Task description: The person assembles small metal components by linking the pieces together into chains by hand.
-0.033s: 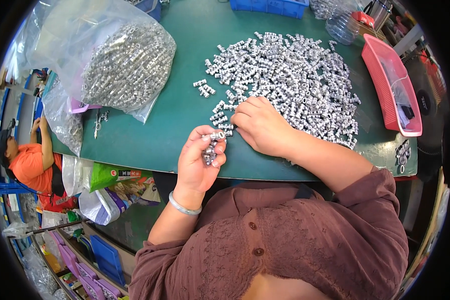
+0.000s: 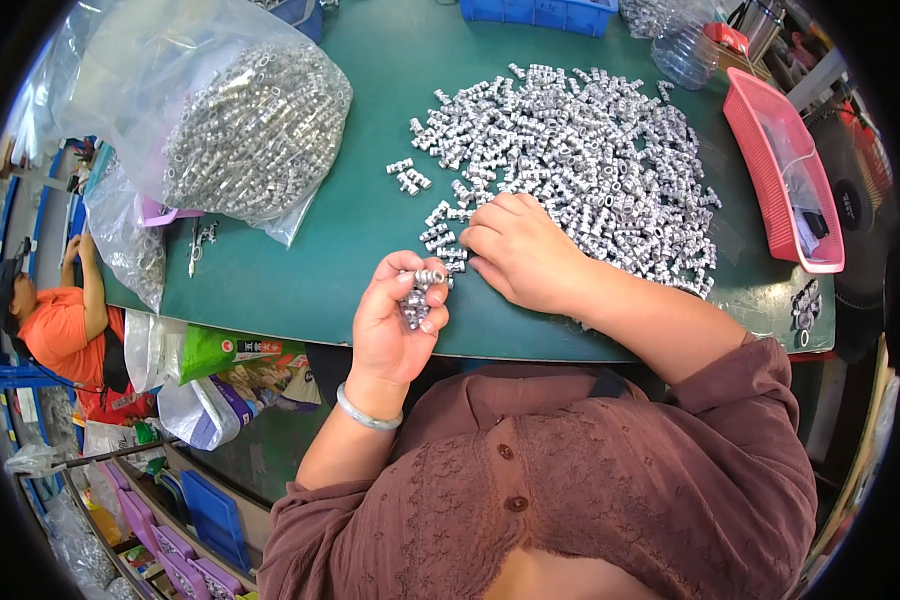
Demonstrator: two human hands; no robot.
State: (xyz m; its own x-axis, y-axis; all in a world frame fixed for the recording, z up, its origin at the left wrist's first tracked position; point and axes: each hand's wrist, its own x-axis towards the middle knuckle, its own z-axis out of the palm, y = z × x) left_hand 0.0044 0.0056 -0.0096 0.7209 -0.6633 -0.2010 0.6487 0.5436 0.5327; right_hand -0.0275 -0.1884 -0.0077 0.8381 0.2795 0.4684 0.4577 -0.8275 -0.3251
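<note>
- Part of the heap of metal fittings [image 2: 580,170] is covered by the right hand [image 2: 525,255], which is curled palm down at the heap's near left edge; its fingertips are partly hidden, so whether a fitting is gripped cannot be told.
- Just nearer than the heap's left edge, a small cluster of fittings [image 2: 414,310] is grasped in the left hand [image 2: 382,325], with 1 fitting [image 2: 430,277] kept uppermost by thumb and fingers; the rest are too overlapped to be counted.
- Beyond the heap, 1 blue bin [image 2: 540,14] is cut off by the upper edge of the view.
- The heap is spread on a green tabletop [image 2: 270,290], whose edges are bent by the lens.
- Well left of the heap, 1 large clear bag [image 2: 110,70] is seen filled with similar pieces; to the right, 1 pink basket [image 2: 753,150] is placed along the tabletop's end, its contents hard to make out.
- Far left of the heap, 1 person in an orange top [image 2: 65,325] is seen near shelving [image 2: 38,225].
- Beyond the heap's far right corner, 1 clear plastic jar [image 2: 685,55] is set down.
- Both hands, 2 in all, are kept near the heap; about 3 loose fittings [image 2: 413,181] are scattered just left of it, while those in the heap are too many to be counted.
</note>
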